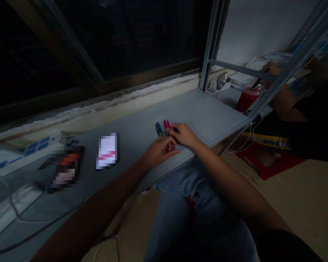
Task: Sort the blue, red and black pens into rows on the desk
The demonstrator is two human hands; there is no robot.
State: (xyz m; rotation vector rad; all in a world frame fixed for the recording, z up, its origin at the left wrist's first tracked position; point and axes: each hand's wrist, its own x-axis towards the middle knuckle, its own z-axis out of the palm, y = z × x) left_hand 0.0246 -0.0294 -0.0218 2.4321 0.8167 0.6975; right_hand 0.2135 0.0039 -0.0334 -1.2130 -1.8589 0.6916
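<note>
My left hand (160,151) rests on the grey desk (142,153), its fingers curled in and its thumb stretched out to the right. A small red bit shows by those curled fingers; what it belongs to is hidden. Just above it, my right hand (182,134) is bent in a pinch, its fingertips close against the left fingers. Beyond the fingertips lies a slim pink item (167,123), partly covered by the right hand. Beside it on the left is a slim blue and dark item (158,128). Dim light hides what the fingers grip.
A lit phone (107,151) lies left of my hands, with a blurred-out packet (67,169) farther left. Cables and a white strip (16,203) cover the left end. Past a metal frame on the right stand a red drink cup (248,96) and another person's arm (287,103).
</note>
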